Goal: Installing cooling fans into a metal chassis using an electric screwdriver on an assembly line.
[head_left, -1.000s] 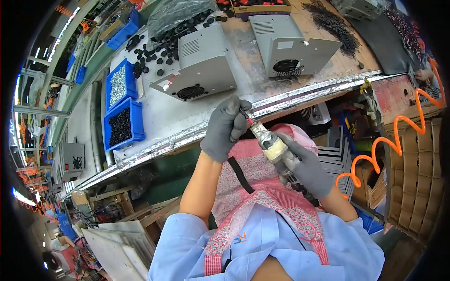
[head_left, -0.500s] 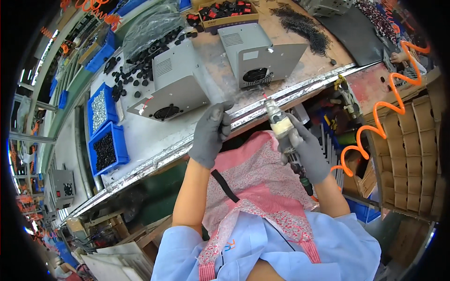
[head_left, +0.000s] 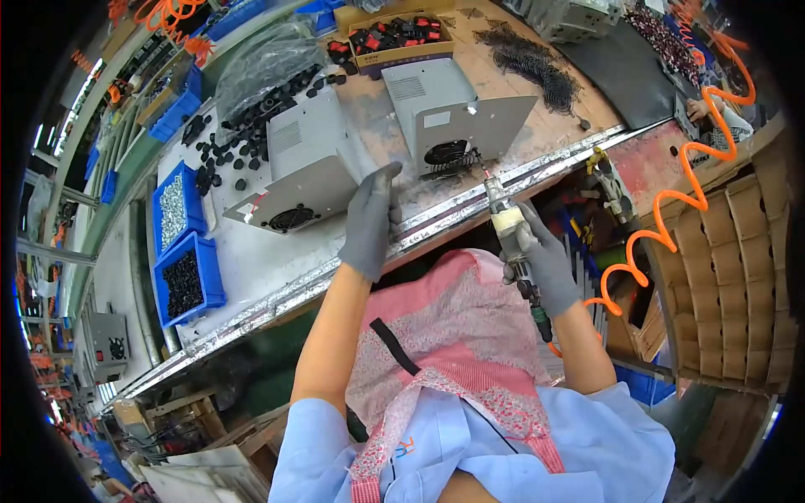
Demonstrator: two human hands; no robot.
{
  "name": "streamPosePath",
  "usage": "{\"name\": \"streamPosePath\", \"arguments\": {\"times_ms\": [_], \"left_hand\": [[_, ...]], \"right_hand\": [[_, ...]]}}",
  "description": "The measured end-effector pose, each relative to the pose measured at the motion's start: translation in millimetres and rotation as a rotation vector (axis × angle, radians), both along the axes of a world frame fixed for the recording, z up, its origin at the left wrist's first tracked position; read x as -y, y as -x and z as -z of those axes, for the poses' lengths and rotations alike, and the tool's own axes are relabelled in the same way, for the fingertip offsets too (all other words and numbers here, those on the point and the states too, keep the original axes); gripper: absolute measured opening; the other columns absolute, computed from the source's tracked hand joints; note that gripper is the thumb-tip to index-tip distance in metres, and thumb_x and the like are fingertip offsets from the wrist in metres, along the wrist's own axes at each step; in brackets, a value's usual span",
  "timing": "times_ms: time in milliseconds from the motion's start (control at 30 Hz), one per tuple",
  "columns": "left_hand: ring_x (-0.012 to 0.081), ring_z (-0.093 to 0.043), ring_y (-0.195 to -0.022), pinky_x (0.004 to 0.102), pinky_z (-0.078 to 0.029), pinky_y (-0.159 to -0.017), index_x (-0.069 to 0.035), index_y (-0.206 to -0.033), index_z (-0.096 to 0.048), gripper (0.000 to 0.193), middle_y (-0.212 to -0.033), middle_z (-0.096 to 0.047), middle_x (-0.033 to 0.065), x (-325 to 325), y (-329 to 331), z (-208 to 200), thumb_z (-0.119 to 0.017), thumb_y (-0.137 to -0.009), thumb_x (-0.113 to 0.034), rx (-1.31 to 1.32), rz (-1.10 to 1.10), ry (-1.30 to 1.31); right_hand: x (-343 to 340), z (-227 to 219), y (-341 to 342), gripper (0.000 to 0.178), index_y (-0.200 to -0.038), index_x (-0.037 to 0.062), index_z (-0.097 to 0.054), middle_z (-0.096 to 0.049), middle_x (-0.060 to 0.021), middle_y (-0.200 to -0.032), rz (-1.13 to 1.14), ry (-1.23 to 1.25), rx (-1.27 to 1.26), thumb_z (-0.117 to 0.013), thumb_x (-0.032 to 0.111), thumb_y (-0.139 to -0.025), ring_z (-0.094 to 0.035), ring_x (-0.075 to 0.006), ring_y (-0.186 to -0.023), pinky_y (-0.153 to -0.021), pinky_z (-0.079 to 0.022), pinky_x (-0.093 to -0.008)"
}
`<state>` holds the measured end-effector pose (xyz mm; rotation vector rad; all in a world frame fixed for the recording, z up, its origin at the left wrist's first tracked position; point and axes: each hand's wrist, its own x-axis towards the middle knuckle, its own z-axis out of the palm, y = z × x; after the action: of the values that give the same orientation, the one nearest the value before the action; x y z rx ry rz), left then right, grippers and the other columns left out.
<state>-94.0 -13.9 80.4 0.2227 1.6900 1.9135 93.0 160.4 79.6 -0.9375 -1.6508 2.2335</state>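
My right hand [head_left: 547, 261], in a grey glove, is closed around an air screwdriver [head_left: 508, 221]. The tool's bit points away from me, toward the bench edge and the right-hand grey metal housing [head_left: 495, 126]. That housing has a round black fan grille [head_left: 444, 152] in its upright panel, with a dark coiled piece beside it. My gloved left hand [head_left: 371, 220] is held out with its fingers extended, beside the left grey metal housing [head_left: 306, 189]. Whether it touches that housing, I cannot tell. A second fan grille [head_left: 291, 219] sits in the left housing's panel.
Blue bins of silver screws [head_left: 173, 210] and black screws [head_left: 184, 283] stand at the bench's left. Black caps [head_left: 239, 163] lie scattered behind them. A carton [head_left: 402, 52] holds red-and-black parts. An orange coiled hose [head_left: 662, 220] hangs at right; a co-worker's hand [head_left: 698, 109] shows beyond.
My left hand has moved slightly away from me and its fingers have straightened. The screwdriver in my right hand is turned a little more upright. The whole view has shifted slightly.
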Motion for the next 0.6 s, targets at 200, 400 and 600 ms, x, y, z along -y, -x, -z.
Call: {"name": "streamPosePath", "arguments": {"times_ms": [200,400,600], "left_hand": [[0.0072,-0.047,-0.061,0.0229,-0.039,-0.052,-0.01,-0.125,-0.057,0.043,-0.074,-0.05,-0.0019,-39.1,35.8,-2.5,-0.052,-0.095,-0.041,-0.146,-0.03,0.017],[0.0115,-0.05,-0.062,0.0271,-0.042,-0.055,-0.004,-0.112,-0.063,0.033,-0.079,-0.058,0.0029,-81.2,85.3,17.4,-0.058,-0.091,-0.03,-0.328,0.037,-0.072],[0.012,-0.059,-0.084,0.0251,-0.045,-0.069,-0.005,-0.107,-0.066,0.027,-0.098,-0.065,0.0035,-81.8,76.4,-4.6,-0.06,-0.091,-0.027,-0.223,-0.242,-0.179]], "right_hand": [[1.7,-12.9,0.0,0.051,-0.143,0.0118,-0.04,-0.059,-0.0081,-0.072,-0.01,-0.073,0.028,-0.052,0.02,-0.094,-0.055,-0.0127,-0.048,-0.045,-0.045,-0.025],[-6.1,-19.8,1.4,0.067,-0.146,0.0096,-0.032,-0.06,-0.0102,-0.079,-0.103,-0.106,-0.04,-0.061,0.036,-0.092,-0.058,-0.0149,-0.056,-0.05,-0.05,-0.0291],[-8.1,-16.1,-10.4,0.067,-0.146,0.0088,-0.031,-0.061,-0.0094,-0.095,-0.087,-0.054,-0.034,-0.06,0.036,-0.092,-0.06,-0.014,-0.067,-0.052,-0.051,-0.0276]]}}
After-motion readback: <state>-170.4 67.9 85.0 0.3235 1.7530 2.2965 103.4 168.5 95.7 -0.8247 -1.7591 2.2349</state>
